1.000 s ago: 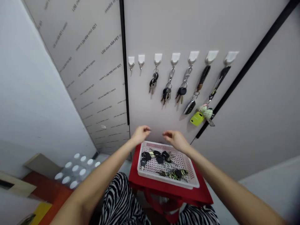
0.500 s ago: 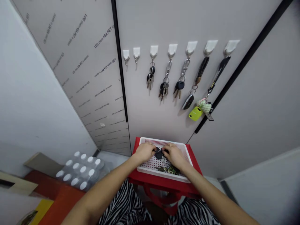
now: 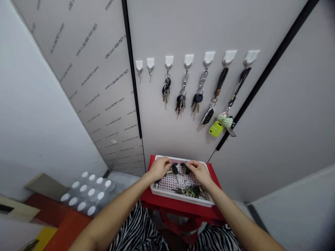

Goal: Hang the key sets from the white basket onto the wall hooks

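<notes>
My left hand [image 3: 160, 169] is closed at the fingertips on a bunch of black-headed keys [image 3: 174, 169]. My right hand [image 3: 201, 173] pinches a second bunch of black-headed keys [image 3: 184, 168], a little apart from the first. Both bunches are held over a white perforated plastic basket [image 3: 178, 197]. In the basket's front right part lies a tangle of keys with a green cord [image 3: 193, 191], near my right wrist. A small dark item [image 3: 157, 182] lies at the left end, partly covered by my left hand.
The basket rests on a red bag [image 3: 148, 199]. On the cabinet door ahead, keys [image 3: 198, 98] and a yellow-green tag [image 3: 216, 128] hang from white hooks [image 3: 188, 60]; two left hooks [image 3: 150, 63] are bare. White-capped bottles [image 3: 91, 192] stand at lower left.
My hands have drawn slightly apart, and the black-headed keys that were together between them are now in two separate bunches. The view has shifted slightly.
</notes>
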{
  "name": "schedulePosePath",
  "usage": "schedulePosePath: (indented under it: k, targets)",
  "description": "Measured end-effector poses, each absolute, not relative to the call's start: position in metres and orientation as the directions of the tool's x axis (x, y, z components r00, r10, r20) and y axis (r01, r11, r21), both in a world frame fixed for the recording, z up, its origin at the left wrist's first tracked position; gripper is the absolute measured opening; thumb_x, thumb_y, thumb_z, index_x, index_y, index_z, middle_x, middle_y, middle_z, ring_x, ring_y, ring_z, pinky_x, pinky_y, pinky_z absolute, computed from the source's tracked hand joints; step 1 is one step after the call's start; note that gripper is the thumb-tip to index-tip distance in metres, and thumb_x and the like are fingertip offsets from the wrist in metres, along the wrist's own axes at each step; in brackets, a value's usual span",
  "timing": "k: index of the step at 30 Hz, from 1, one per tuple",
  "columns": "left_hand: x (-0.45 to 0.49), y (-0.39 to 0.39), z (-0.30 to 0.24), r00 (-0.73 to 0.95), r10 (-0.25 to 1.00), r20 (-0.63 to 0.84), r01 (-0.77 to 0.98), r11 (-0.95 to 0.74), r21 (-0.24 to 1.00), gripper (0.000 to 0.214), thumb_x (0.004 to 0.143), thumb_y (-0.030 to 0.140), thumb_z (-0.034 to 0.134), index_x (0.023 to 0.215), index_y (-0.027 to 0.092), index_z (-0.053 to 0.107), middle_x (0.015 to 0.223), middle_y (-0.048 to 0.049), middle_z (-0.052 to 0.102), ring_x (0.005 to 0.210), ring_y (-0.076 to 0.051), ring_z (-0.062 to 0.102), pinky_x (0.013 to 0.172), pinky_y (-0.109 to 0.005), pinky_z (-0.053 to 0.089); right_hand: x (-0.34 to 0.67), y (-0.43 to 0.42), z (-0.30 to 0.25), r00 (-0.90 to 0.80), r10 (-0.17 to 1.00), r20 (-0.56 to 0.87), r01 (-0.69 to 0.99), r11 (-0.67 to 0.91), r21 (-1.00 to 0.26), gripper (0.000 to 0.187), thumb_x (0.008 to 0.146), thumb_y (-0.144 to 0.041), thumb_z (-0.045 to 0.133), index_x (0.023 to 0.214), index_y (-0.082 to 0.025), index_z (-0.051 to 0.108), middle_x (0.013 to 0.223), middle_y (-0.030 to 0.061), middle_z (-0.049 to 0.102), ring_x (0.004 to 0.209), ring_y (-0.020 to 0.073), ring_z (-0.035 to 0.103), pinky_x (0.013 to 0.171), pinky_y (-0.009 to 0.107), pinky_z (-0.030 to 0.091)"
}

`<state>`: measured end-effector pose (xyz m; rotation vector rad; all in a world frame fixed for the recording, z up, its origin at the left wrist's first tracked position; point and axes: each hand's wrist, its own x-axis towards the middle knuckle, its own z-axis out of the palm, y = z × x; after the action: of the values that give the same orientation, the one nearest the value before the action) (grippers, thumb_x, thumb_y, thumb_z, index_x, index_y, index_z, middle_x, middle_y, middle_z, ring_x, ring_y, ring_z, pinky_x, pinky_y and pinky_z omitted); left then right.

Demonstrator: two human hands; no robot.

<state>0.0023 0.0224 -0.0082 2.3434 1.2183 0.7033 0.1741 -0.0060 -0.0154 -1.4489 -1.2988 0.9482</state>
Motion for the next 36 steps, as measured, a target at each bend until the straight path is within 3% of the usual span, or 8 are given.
schedulePosePath:
  k: [6, 11, 18, 22, 25, 28, 32, 36]
  targets:
    - [-0.004, 0.028, 0.005, 0.469, 0.842, 0.267, 0.576, -0.521, 0.630, 0.016, 0.067, 0.020, 0.038, 0.071, 0.015, 0.052, 0.069, -0.0008, 0.053, 0.065, -0.009, 0.046, 0.060, -0.019, 0.035, 0.173, -0.010, -0.011, 0.134, 0.988, 0.076, 0.291, 0.034, -0.956, 0.015, 0.057, -0.028, 0.050, 0.054, -0.014, 0.050, 0.051, -0.0021, 0.047, 0.050, 0.0084, 0.041, 0.052, 0.021, 0.032]
    - [-0.007, 0.029, 0.012, 0.567, 0.801, 0.192, 0.564, -0.547, 0.618, 0.016, 0.064, 0.018, 0.041, 0.069, 0.016, 0.055, 0.070, -0.0003, 0.054, 0.065, -0.010, 0.047, 0.061, -0.020, 0.036, 0.173, -0.008, -0.002, 0.124, 0.990, 0.071, 0.245, 0.039, -0.969, 0.016, 0.057, -0.029, 0.051, 0.058, -0.013, 0.051, 0.055, -0.0016, 0.049, 0.052, 0.0080, 0.041, 0.053, 0.020, 0.033]
    - [0.008, 0.025, 0.012, 0.506, 0.821, 0.266, 0.442, -0.511, 0.738, 0.029, 0.062, 0.018, 0.044, 0.090, 0.015, 0.050, 0.087, -0.0037, 0.054, 0.078, -0.011, 0.048, 0.072, -0.022, 0.036, 0.162, -0.003, 0.020, -0.023, 0.996, 0.091, 0.200, 0.093, -0.975, 0.018, 0.059, -0.031, 0.049, 0.063, -0.013, 0.052, 0.056, -0.0020, 0.048, 0.051, 0.0073, 0.041, 0.051, 0.020, 0.033]
    - [0.014, 0.027, 0.013, 0.488, 0.836, 0.251, 0.355, -0.453, 0.818, 0.029, 0.062, 0.016, 0.044, 0.090, 0.014, 0.050, 0.087, -0.0041, 0.054, 0.076, -0.011, 0.048, 0.069, -0.021, 0.037, 0.158, -0.002, 0.031, -0.075, 0.979, 0.188, 0.332, 0.202, -0.921, 0.016, 0.061, -0.029, 0.047, 0.064, -0.014, 0.052, 0.058, -0.0003, 0.050, 0.055, 0.0092, 0.044, 0.054, 0.022, 0.035]
    - [0.013, 0.029, 0.016, 0.520, 0.822, 0.232, 0.298, -0.429, 0.853, 0.023, 0.064, 0.017, 0.041, 0.084, 0.012, 0.053, 0.079, -0.0032, 0.056, 0.070, -0.010, 0.049, 0.064, -0.020, 0.038, 0.157, -0.002, 0.040, -0.112, 0.936, 0.334, 0.511, 0.342, -0.789, 0.015, 0.063, -0.028, 0.045, 0.064, -0.015, 0.054, 0.062, 0.0011, 0.052, 0.059, 0.0106, 0.045, 0.059, 0.023, 0.034]
    - [0.008, 0.032, 0.022, 0.496, 0.824, 0.273, 0.334, -0.471, 0.816, 0.019, 0.065, 0.019, 0.041, 0.077, 0.012, 0.054, 0.073, -0.0024, 0.055, 0.067, -0.010, 0.048, 0.062, -0.021, 0.038, 0.156, 0.000, 0.046, -0.136, 0.920, 0.369, 0.578, 0.376, -0.724, 0.015, 0.064, -0.027, 0.043, 0.064, -0.015, 0.053, 0.062, 0.0011, 0.051, 0.059, 0.0103, 0.045, 0.058, 0.023, 0.034]
    - [0.000, 0.032, 0.035, 0.430, 0.799, 0.421, 0.444, -0.593, 0.672, 0.016, 0.064, 0.015, 0.041, 0.075, 0.014, 0.051, 0.075, -0.0023, 0.053, 0.072, -0.011, 0.046, 0.066, -0.023, 0.036, 0.155, 0.007, 0.048, -0.140, 0.981, 0.137, 0.494, 0.189, -0.849, 0.016, 0.064, -0.028, 0.042, 0.063, -0.014, 0.050, 0.052, -0.0023, 0.046, 0.046, 0.0069, 0.039, 0.046, 0.019, 0.032]
    - [-0.006, 0.025, 0.042, 0.545, 0.689, 0.478, 0.527, -0.725, 0.444, 0.019, 0.060, 0.009, 0.039, 0.074, 0.016, 0.050, 0.076, -0.0016, 0.053, 0.076, -0.013, 0.044, 0.073, -0.027, 0.031, 0.156, 0.011, 0.044, -0.141, 0.989, 0.041, 0.535, 0.111, -0.838, 0.015, 0.061, -0.027, 0.044, 0.059, -0.014, 0.049, 0.048, -0.0040, 0.043, 0.041, 0.0052, 0.035, 0.042, 0.018, 0.028]
